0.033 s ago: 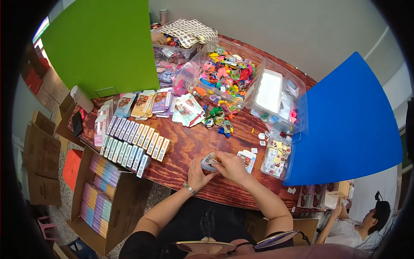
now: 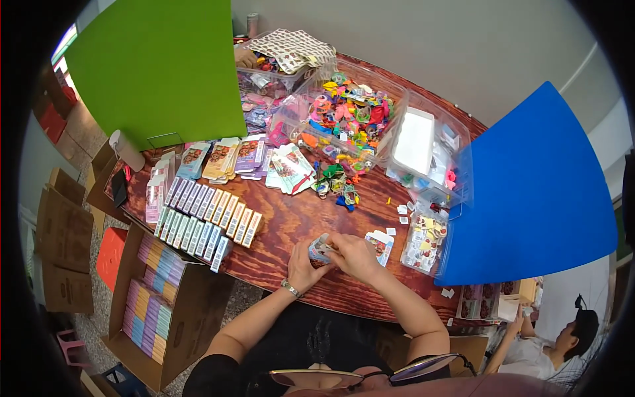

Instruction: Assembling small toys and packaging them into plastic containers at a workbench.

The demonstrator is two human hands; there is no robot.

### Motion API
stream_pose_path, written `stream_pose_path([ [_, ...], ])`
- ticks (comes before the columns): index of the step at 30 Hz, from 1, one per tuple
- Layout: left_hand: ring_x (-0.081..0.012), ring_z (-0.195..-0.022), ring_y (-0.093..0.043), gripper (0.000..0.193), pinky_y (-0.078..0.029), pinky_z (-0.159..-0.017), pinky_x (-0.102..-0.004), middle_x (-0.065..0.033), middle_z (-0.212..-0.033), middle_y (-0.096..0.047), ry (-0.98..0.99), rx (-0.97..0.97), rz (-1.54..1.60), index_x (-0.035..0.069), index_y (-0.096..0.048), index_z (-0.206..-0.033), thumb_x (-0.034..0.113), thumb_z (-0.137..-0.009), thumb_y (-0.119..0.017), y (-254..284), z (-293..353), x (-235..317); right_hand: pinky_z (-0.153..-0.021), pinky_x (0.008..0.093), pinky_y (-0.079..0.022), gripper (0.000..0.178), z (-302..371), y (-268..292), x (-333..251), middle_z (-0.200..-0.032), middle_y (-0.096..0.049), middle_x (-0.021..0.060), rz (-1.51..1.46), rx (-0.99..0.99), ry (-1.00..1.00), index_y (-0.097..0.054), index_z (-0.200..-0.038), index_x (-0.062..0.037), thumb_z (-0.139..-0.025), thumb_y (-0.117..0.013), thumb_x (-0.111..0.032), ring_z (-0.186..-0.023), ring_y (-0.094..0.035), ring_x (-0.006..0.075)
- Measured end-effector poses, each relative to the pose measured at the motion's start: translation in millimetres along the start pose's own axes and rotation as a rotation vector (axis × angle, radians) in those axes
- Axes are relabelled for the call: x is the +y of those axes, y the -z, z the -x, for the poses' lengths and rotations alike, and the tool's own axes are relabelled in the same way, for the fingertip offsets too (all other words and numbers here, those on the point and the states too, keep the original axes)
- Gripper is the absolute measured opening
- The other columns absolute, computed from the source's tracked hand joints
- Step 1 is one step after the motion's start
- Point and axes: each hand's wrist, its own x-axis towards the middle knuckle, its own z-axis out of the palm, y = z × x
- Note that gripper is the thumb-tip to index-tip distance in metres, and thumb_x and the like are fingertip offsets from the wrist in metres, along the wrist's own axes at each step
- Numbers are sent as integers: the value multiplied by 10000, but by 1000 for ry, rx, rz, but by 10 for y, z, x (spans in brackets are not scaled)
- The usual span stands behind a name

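Note:
Near the table's front edge, my left hand (image 2: 303, 270) wraps around a small light-blue printed carton (image 2: 319, 249), which stands roughly upright. My right hand (image 2: 355, 257) bends over the carton's top with its fingers closed at the opening. What those fingertips pinch is hidden. Just right of that hand lies a flat, light-blue printed carton (image 2: 380, 245). White paper squares (image 2: 391, 231) are scattered beyond it, beside a clear box of small stickers or cards (image 2: 424, 239).
Rows of filled cartons (image 2: 205, 218) stand at left, behind them stacks of flat cartons (image 2: 221, 160). Clear bins of colourful small toys (image 2: 350, 112) fill the back. Green (image 2: 159, 73) and blue panels (image 2: 529, 198) flank the table. A co-worker (image 2: 542, 344) sits at lower right.

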Motion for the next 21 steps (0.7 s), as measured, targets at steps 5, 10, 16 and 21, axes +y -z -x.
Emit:
stream_pose_path([
  [5,-370,-1042,-569,829,-472,-907,-443,-170,-1147,-568,-2,16,32,20,-504,-1289,182,-590,-918,64,42,-57,-714,419,-546,346,22,31,-183,-982,-684,100,77,125,148,-620,-1162,-112,-842,-727,-188,-860,-666,314],
  [10,-341,-1061,-594,929,-498,-913,-427,-180,-1183,-568,-96,120,46,-3,-397,-1398,173,-644,-910,90,-7,-25,-713,397,-532,301,89,-47,-146,-1023,-662,105,87,358,259,-671,-1083,-79,-799,-764,-112,-867,-647,303],
  [16,-329,-1032,-612,775,-506,-884,-398,-175,-1129,-595,-9,114,307,21,-444,-1374,127,-720,-846,7,-70,-275,-763,395,-524,309,217,-221,-128,-1093,-641,126,16,444,293,-681,-1074,-56,-777,-765,-46,-932,-634,309],
  [21,-206,-1107,-586,538,-484,-944,-339,-120,-1182,-560,73,-16,372,-9,-492,-1279,73,-829,-774,22,48,-473,-868,380,-519,439,211,-338,-64,-1125,-631,148,12,588,23,-605,-1225,-60,-810,-746,-52,-1010,-641,319],
])
